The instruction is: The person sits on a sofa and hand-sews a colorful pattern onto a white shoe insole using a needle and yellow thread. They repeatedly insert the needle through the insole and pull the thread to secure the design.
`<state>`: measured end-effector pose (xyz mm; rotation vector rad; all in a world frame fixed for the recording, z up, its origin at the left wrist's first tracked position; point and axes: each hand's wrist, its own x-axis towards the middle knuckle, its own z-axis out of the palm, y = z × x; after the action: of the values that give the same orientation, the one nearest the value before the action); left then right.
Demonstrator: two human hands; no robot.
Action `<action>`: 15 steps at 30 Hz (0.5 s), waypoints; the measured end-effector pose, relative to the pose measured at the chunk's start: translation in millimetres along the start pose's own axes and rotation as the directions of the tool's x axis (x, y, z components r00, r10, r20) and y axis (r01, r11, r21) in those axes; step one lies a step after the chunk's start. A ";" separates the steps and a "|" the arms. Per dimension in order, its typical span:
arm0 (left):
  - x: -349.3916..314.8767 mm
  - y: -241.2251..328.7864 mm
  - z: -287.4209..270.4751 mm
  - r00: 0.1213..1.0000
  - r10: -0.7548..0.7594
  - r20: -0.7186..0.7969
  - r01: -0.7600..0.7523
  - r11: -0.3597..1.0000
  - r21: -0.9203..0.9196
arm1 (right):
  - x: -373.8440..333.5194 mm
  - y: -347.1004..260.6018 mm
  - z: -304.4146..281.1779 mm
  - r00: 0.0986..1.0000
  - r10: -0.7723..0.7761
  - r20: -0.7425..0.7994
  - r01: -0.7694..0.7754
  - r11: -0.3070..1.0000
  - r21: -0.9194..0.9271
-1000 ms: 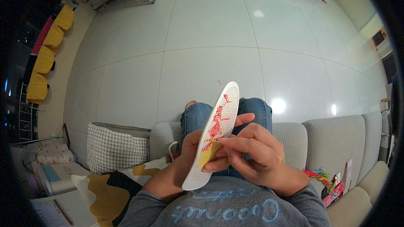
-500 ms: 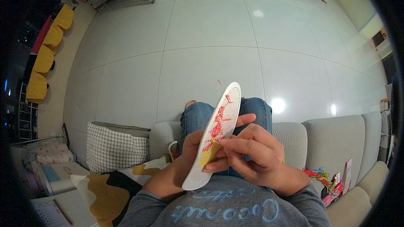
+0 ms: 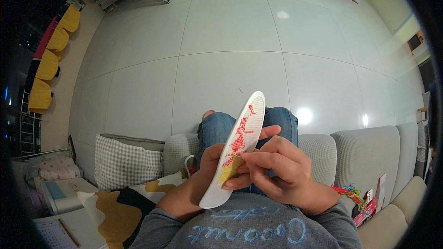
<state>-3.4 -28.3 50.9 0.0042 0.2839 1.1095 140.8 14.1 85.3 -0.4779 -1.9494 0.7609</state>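
Observation:
A white shoe insole (image 3: 213,197) with red and yellow cross-stitching stands on a slant above my lap. From its left side my left hand (image 3: 211,158) grips it, with most of the fingers hidden behind it. Over the stitched face, my right hand (image 3: 281,163) has thumb and forefinger pinched together where red meets yellow. A thin, pale, needle-like thing shows at that fingertip; whether it is needle or thread I cannot tell. Other right-hand fingers rest by the insole's lower right edge.
I sit on a grey sofa (image 3: 364,154). On my right lie colourful thread skeins (image 3: 353,196) and a red packet (image 3: 367,213). On my left are a checked cushion (image 3: 127,162) and a patterned cushion (image 3: 117,212). A red thread scrap (image 3: 240,90) lies on the tiled floor.
The insole has turned slightly, showing a little more of its stitched face. Both hands keep nearly the same hold and place.

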 end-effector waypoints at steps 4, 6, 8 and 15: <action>-1.1 8.5 1.0 0.995 -0.029 0.099 0.015 0.990 0.141 | 0.2 -4.9 -5.5 0.998 0.061 0.022 -0.061 0.998 -0.004; -3.8 13.4 -0.2 0.992 0.017 0.125 -0.043 0.976 0.214 | -0.9 -6.0 -10.2 0.993 0.111 0.042 -0.112 0.994 0.019; -3.2 16.0 -12.3 0.979 0.135 0.154 -0.177 0.935 0.306 | -0.3 -1.9 -14.0 0.983 0.166 0.082 -0.170 0.984 0.045; -4.4 12.8 0.7 0.894 0.432 0.116 -0.391 0.629 0.671 | -19.7 31.3 -7.0 0.897 0.425 0.119 -0.427 0.767 0.479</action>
<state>-16.3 -26.3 54.4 0.7424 0.7676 1.4091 156.7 27.1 53.7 -0.6057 -1.5672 1.5125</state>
